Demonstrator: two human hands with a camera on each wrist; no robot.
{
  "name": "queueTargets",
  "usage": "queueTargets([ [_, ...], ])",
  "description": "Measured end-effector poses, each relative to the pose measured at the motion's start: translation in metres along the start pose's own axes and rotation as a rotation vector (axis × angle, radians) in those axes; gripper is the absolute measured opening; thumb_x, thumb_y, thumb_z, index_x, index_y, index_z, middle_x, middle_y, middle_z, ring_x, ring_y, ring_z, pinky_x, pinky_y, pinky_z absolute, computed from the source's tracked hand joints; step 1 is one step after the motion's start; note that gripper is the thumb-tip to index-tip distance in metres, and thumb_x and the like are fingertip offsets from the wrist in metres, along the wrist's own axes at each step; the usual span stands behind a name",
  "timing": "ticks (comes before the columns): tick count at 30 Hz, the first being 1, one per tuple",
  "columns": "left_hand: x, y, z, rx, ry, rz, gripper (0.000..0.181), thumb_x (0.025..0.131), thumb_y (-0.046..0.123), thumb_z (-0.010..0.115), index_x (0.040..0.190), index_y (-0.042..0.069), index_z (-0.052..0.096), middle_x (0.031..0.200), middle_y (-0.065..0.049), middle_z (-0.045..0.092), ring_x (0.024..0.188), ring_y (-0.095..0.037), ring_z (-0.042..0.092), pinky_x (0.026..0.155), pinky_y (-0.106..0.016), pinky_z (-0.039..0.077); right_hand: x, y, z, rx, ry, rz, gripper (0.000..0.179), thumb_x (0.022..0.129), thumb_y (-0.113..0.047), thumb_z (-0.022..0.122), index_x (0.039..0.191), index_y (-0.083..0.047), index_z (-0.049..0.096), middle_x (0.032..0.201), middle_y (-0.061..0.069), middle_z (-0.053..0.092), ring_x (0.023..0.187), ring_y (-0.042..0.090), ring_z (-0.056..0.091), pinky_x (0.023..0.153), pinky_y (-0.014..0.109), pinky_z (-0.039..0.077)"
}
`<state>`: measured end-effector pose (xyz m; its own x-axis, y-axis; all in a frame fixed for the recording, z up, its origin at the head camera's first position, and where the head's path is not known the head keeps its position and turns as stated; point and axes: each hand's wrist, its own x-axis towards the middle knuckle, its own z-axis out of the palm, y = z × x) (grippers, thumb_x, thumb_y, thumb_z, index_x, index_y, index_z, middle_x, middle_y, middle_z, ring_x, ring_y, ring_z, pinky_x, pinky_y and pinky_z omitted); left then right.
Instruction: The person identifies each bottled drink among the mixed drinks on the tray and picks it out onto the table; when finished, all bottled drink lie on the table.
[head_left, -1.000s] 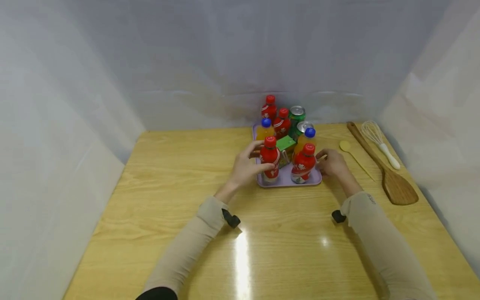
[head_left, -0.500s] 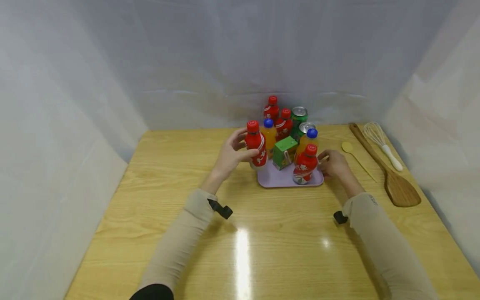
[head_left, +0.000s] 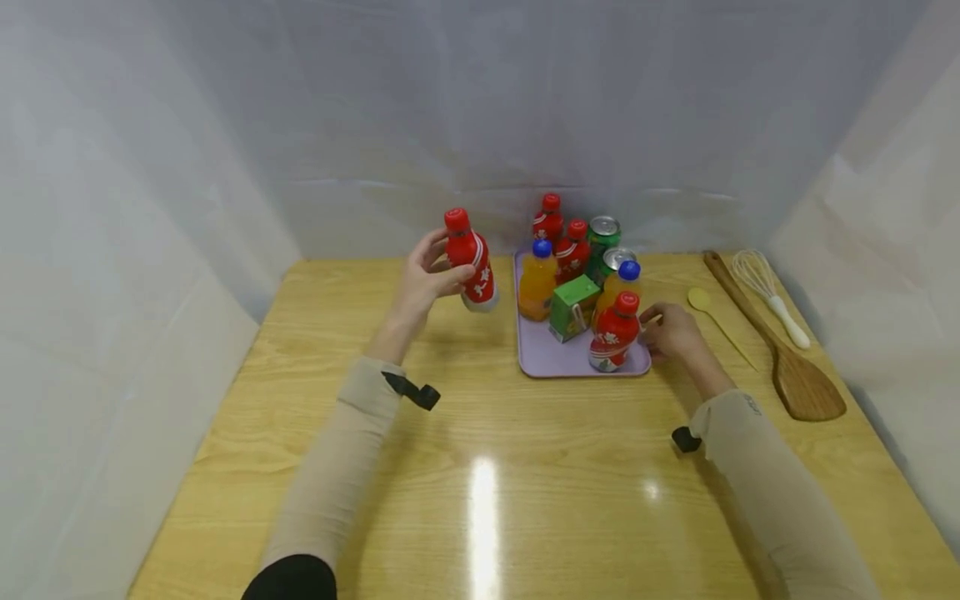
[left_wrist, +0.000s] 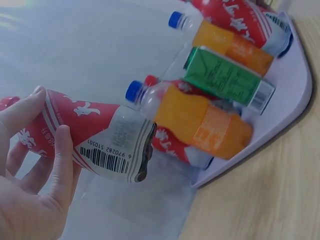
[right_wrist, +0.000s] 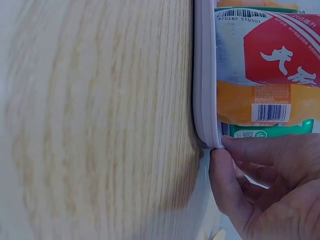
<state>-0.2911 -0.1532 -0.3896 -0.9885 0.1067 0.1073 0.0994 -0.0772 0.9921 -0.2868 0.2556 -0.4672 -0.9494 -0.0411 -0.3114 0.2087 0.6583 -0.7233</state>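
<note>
My left hand (head_left: 420, 279) grips a red-labelled bottle (head_left: 472, 265) with a red cap, held up off the table to the left of the purple tray (head_left: 551, 362). In the left wrist view the bottle's clear base and barcode face the tray. At the tray's right side, my right hand (head_left: 670, 333) pinches the rim between thumb and forefinger, as the right wrist view shows. Beside those fingers stands another red bottle (head_left: 615, 335). The tray also bears two orange-drink bottles with blue caps, one of them an orange bottle (left_wrist: 202, 122) at the left, and a green drink carton (head_left: 573, 308).
Two more red bottles, one a red bottle (head_left: 573, 250), and green cans (head_left: 603, 237) stand at the tray's back near the white curtain. To the right lie a yellow spoon (head_left: 701, 302), a wooden spatula (head_left: 806, 387) and a whisk (head_left: 757, 275).
My left hand has lifted the red bottle off the tray and carried it left and upward. The right hand stays at the tray's rim.
</note>
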Motion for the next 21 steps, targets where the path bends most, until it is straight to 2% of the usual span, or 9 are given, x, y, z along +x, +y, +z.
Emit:
queueTargets([
  [7, 0.012, 0.002, -0.024, -0.001, 0.058, -0.028, 0.068, 0.094, 0.006, 0.077, 0.155, 0.021, 0.049, 0.158, -0.011, 0.054, 0.121, -0.018, 0.062, 0.075, -0.021, 0.064, 0.002, 0.002, 0.001, -0.026, 0.006, 0.008, 0.039, 0.098, -0.003, 0.064, 0.135, 0.008, 0.055, 0.109, 0.025, 0.061, 0.082, 0.022, 0.073, 0.066, 0.033, 0.066],
  [14, 0.027, -0.003, -0.047, 0.007, 0.127, -0.041, 0.069, 0.093, 0.005, 0.079, 0.153, 0.024, 0.051, 0.155, -0.008, 0.055, 0.124, -0.020, 0.061, 0.073, -0.020, 0.063, 0.001, 0.001, 0.001, -0.029, 0.008, 0.004, 0.041, 0.098, -0.002, 0.064, 0.136, 0.009, 0.054, 0.109, 0.026, 0.060, 0.081, 0.023, 0.073, 0.066, 0.033, 0.066],
  [21, 0.042, -0.007, -0.067, 0.055, 0.139, -0.036, 0.069, 0.094, 0.006, 0.078, 0.154, 0.023, 0.050, 0.152, -0.008, 0.055, 0.117, -0.018, 0.062, 0.073, -0.020, 0.063, -0.003, -0.002, 0.001, -0.032, 0.002, 0.011, 0.042, 0.097, -0.002, 0.064, 0.136, 0.009, 0.054, 0.107, 0.024, 0.058, 0.080, 0.022, 0.072, 0.065, 0.033, 0.065],
])
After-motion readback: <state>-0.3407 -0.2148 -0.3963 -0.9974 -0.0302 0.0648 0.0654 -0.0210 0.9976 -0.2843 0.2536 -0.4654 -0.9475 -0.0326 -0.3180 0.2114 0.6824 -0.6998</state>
